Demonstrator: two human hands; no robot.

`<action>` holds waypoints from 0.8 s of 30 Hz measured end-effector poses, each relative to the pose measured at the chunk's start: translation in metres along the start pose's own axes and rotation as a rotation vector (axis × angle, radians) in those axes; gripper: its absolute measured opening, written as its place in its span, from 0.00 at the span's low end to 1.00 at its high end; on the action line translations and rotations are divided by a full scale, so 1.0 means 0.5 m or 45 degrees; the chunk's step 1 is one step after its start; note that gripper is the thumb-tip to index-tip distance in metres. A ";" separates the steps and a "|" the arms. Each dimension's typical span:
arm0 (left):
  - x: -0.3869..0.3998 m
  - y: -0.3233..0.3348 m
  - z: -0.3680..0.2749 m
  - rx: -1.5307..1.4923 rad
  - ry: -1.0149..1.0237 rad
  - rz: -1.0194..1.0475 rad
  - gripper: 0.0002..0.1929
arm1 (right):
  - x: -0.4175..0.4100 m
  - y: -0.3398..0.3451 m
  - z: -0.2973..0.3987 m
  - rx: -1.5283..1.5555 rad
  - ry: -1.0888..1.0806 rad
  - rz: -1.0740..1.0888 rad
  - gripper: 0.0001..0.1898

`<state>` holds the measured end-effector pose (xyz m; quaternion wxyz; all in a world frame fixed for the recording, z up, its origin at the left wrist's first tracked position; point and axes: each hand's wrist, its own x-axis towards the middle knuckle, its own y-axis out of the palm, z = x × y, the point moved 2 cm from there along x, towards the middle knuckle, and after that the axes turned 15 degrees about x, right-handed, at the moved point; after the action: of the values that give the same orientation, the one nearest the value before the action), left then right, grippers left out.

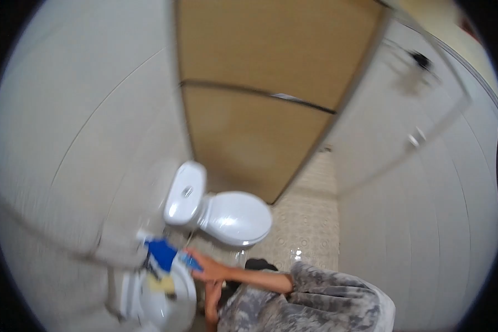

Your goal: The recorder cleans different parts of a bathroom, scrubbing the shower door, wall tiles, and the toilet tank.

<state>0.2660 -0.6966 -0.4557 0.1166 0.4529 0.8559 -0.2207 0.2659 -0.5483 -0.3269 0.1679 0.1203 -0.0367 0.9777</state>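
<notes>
My right hand [209,266] reaches out over the edge of a white washbasin [188,286]. Its fingers close around a light-blue object [189,262], blurred, perhaps a bottle. Just beyond it, a darker blue item [162,254] stands or lies at the basin's back corner beside the tap [152,269]; I cannot tell whether the two blue parts are one thing. A yellow sponge or cloth [162,284] rests at the basin, near the tap. My left hand [214,289] is low, under the right wrist and close to the basin's outer edge; its fingers are mostly hidden.
A white toilet with its lid down [238,218] and its cistern [186,193] stand past the basin. Behind them rises a tan partition panel [257,137] with a dark crossbar. Patterned floor [303,220] runs to the right-hand wall [390,182], which bears blurred fittings.
</notes>
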 end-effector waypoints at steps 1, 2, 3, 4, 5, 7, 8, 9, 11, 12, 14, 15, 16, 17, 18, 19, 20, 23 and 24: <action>-0.001 0.004 -0.051 0.037 0.098 0.106 0.30 | -0.015 -0.028 0.018 0.198 0.144 -0.004 0.41; 0.013 -0.033 -0.002 0.097 0.173 0.126 0.30 | -0.002 -0.001 0.052 0.224 0.152 0.046 0.41; 0.054 -0.093 0.139 -0.243 0.075 -0.129 0.31 | 0.024 0.035 0.095 0.256 0.144 0.143 0.41; 0.113 0.002 0.040 -0.207 0.152 0.133 0.31 | -0.036 -0.087 0.090 0.122 0.194 -0.043 0.42; 0.131 0.021 0.003 -0.126 0.177 0.254 0.32 | -0.066 -0.133 0.104 0.059 0.207 -0.100 0.44; 0.135 0.039 -0.100 0.029 0.210 0.405 0.33 | -0.117 -0.211 0.131 0.020 0.055 -0.277 0.44; 0.130 0.045 -0.143 0.106 0.218 0.465 0.34 | -0.143 -0.250 0.145 0.024 0.109 -0.397 0.43; 0.124 0.052 -0.179 0.180 0.224 0.513 0.34 | -0.167 -0.283 0.155 0.035 0.162 -0.506 0.42; 0.116 0.088 -0.237 0.328 0.229 0.621 0.36 | -0.232 -0.361 0.169 -0.093 0.037 -0.843 0.39; 0.114 0.109 -0.263 0.405 0.229 0.677 0.37 | -0.271 -0.398 0.181 -0.154 0.008 -0.989 0.39; 0.104 0.166 -0.294 0.547 0.221 0.784 0.38 | -0.370 -0.453 0.216 -0.217 0.030 -1.250 0.39; 0.097 0.198 -0.307 0.617 0.217 0.837 0.39 | -0.425 -0.473 0.240 -0.215 0.075 -1.372 0.39; 0.090 0.222 -0.317 0.674 0.206 0.860 0.40 | -0.470 -0.486 0.254 -0.199 0.132 -1.431 0.41; 0.075 0.243 -0.320 0.730 0.189 0.879 0.41 | -0.512 -0.492 0.263 -0.204 0.131 -1.456 0.41; 0.074 0.284 -0.314 0.438 0.280 0.917 0.35 | -0.563 -0.499 0.270 -0.241 0.112 -1.536 0.41; 0.096 0.315 -0.321 0.456 0.292 0.942 0.35 | -0.596 -0.510 0.257 -0.270 0.085 -1.620 0.41; 0.096 0.354 -0.322 0.351 0.195 1.010 0.35 | -0.643 -0.517 0.238 -0.278 0.044 -1.639 0.40; 0.063 0.462 -0.327 -0.345 0.055 1.285 0.32 | -0.722 -0.506 0.212 0.013 0.144 -1.669 0.40; 0.025 0.500 -0.357 -0.379 0.035 1.315 0.31 | -0.750 -0.498 0.199 0.056 0.162 -1.692 0.38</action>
<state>0.4656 -0.4779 -0.3724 0.2616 0.7963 0.5453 -0.0050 0.7151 -0.4448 -0.3157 0.7339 0.0628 0.0751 0.6722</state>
